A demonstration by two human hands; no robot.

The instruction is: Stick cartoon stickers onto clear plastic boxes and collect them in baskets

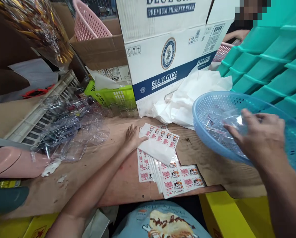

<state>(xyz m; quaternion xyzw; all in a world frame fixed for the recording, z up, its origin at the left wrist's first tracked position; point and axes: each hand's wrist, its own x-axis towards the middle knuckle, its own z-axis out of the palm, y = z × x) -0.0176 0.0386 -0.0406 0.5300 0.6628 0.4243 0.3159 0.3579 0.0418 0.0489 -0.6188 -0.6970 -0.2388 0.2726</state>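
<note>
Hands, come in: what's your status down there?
Left hand on sticker sheets. Right hand over blue basket, at a clear plastic piece; grip unclear. White beer carton stands behind the sheets.

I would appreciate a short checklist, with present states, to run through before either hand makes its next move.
1. Left hand steadying the top sheet: ok, thumb on its edge.
2. Sticker sheets squared up: not ok, they are fanned out.
3. Right hand at the blue basket: ok, fingers over its inside.
4. Firm grip on the clear plastic piece: cannot tell.
5. Clear plastic containers apart from the left hand: ok, gap visible.
</note>
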